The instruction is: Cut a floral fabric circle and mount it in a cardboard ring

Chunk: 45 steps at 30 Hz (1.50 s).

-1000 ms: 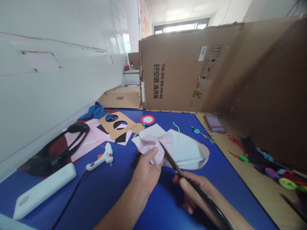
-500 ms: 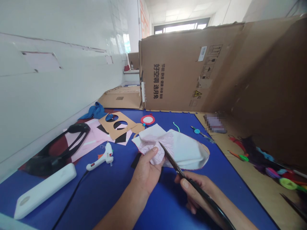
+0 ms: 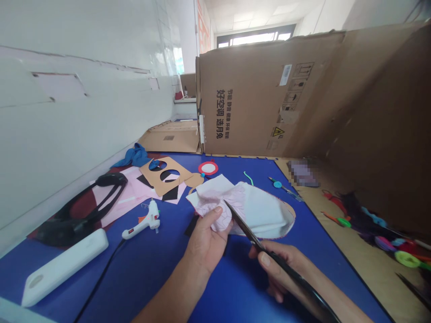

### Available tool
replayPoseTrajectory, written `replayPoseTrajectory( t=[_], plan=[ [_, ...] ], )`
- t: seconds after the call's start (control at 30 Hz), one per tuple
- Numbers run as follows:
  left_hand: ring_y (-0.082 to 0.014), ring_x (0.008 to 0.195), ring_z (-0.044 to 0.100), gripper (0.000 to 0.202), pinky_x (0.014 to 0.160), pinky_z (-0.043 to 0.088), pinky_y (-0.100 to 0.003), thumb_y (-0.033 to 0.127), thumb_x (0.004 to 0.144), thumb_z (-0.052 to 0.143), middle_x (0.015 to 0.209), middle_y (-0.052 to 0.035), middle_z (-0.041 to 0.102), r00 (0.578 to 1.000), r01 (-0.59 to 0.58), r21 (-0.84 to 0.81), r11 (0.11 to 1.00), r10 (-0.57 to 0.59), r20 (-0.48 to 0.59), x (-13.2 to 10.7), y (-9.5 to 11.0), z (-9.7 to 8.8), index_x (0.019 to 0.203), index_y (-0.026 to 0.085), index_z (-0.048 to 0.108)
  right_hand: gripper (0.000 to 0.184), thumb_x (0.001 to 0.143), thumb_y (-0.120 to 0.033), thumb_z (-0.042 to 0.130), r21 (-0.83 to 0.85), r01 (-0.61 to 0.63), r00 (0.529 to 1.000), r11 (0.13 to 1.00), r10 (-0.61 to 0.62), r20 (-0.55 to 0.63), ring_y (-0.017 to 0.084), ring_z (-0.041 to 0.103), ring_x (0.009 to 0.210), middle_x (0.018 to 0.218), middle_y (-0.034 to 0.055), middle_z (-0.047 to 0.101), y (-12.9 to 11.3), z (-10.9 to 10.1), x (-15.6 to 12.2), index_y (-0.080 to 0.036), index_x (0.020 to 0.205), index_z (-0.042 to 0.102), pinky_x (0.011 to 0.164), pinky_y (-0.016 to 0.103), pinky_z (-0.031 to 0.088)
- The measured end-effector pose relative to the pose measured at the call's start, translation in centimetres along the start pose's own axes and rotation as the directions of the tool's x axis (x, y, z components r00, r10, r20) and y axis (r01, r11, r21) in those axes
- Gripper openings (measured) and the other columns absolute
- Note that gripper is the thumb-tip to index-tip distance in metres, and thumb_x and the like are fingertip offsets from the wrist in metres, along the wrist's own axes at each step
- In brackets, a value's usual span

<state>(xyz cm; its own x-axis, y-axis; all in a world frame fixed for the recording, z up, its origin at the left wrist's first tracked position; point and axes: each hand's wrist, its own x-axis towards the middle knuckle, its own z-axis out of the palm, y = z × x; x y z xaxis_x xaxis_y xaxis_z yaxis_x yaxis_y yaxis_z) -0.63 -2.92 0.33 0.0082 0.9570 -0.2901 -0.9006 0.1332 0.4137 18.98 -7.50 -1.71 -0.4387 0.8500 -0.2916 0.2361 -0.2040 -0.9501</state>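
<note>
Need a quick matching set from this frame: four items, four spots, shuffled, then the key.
Items:
1. scissors
2. hot glue gun
3. cardboard stencil
4. blue cloth

Places:
A. lying on the pink paper
B. gripped in the right hand
C. bunched against the white wall
D. lying unheld on the blue mat

Pairs: 1-B, 2-D, 3-A, 4-C

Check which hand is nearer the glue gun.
Left. The left hand sits right of the glue gun, apart from it; the right hand sits farther right, past the left hand.
</note>
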Motion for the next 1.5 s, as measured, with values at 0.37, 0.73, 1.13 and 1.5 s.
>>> replayPoseTrajectory(
  t=[0.37,0.73,1.13,1.5],
  plan=[
    [-0.0291,0.120,0.076,0.046,0.106,0.061,-0.044,-0.001,0.084,0.076,0.127,-0.0135,0.080,0.998,-0.049,0.028,0.998,0.050,-0.034,0.2,0.0,0.0,0.126,0.017,0.073,0.071,0.088,-0.088,0.061,0.015,-0.023,1.000,1.000,0.023,0.007,0.009,0.050,0.045,0.055,-0.0106,0.041,-0.3,0.0,0.1,-0.019,0.101,0.066,0.057,0.025,0.051],
    [-0.0241,0.104,0.080,0.040,0.097,0.064,-0.036,-0.001,0.088,0.072,0.117,-0.0137,0.083,0.991,-0.085,0.064,0.994,0.091,-0.095,0.7,0.7,0.1,0.125,0.014,0.075,0.077,0.084,-0.094,0.057,-0.028,-0.026,1.000,0.999,0.025,-0.011,0.011,0.052,0.045,0.057,-0.0082,0.045,0.0,0.0,0.1,-0.019,0.101,0.067,0.053,0.025,0.047],
    [-0.0236,0.104,0.080,0.043,0.096,0.064,-0.034,-0.001,0.087,0.071,0.116,-0.0138,0.082,0.994,-0.073,0.058,0.996,0.077,-0.078,0.6,1.0,0.4,0.127,0.014,0.074,0.072,0.087,-0.089,0.061,-0.018,-0.039,0.999,0.999,0.039,0.005,0.010,0.050,0.043,0.056,-0.0091,0.046,0.1,0.0,0.1,-0.019,0.101,0.067,0.056,0.026,0.052],
    [-0.0234,0.100,0.081,0.047,0.093,0.065,-0.032,-0.001,0.087,0.070,0.116,-0.0138,0.083,0.994,-0.052,0.034,0.998,0.055,-0.089,0.6,1.2,0.5,0.131,0.014,0.072,0.068,0.088,-0.087,0.062,-0.011,-0.051,0.999,0.999,0.051,-0.002,0.011,0.050,0.042,0.054,-0.0090,0.045,0.3,0.1,0.3,-0.020,0.098,0.067,0.054,0.027,0.051]
  ],
)
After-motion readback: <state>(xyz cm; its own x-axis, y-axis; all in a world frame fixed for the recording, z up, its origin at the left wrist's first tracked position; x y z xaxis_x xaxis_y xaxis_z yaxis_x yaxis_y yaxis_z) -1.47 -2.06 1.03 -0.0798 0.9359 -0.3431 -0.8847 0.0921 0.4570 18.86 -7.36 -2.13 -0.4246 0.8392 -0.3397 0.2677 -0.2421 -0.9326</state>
